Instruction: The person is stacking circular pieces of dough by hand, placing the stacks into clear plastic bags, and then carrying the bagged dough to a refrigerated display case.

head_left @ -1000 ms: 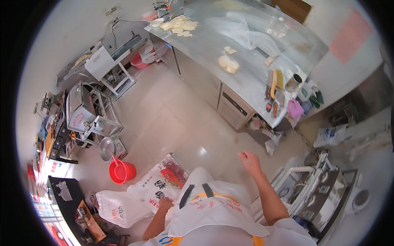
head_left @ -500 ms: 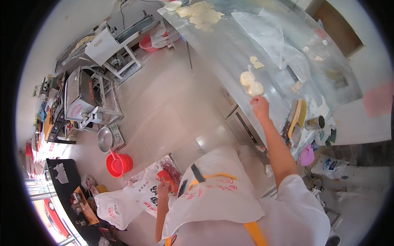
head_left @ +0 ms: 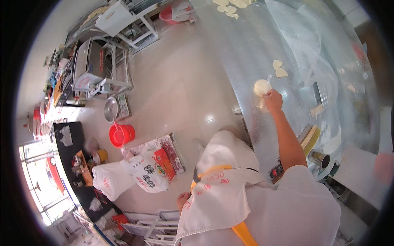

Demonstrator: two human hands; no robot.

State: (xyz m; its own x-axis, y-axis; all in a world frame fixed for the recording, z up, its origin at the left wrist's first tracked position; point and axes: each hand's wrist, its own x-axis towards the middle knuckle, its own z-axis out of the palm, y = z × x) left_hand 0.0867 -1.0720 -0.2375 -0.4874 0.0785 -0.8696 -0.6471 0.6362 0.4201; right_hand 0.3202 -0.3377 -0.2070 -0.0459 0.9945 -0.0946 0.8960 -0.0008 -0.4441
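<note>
My right hand (head_left: 273,101) is closed at the edge of a clear plastic bag (head_left: 259,102) on the metal table. A pale round of dough (head_left: 262,87) shows inside it; the bag's nearer part is blurred. Just beyond lie small flat scraps of dough (head_left: 280,69). Low by my apron (head_left: 219,192), my left hand (head_left: 182,200) hangs with curled fingers, partly hidden by the cloth. Whether it holds anything is hidden.
On the metal table (head_left: 230,45) are more flat dough pieces (head_left: 230,8), clear plastic sheeting (head_left: 301,37), a brush (head_left: 310,138) and a metal cup (head_left: 320,159). Across the floor stand a red bucket (head_left: 122,135), a scale (head_left: 123,104), white sacks (head_left: 147,172) and machines (head_left: 89,61).
My right hand has moved from the bag's near end to its right side. My left hand has come back from over the sacks to beside my apron. The view has shifted.
</note>
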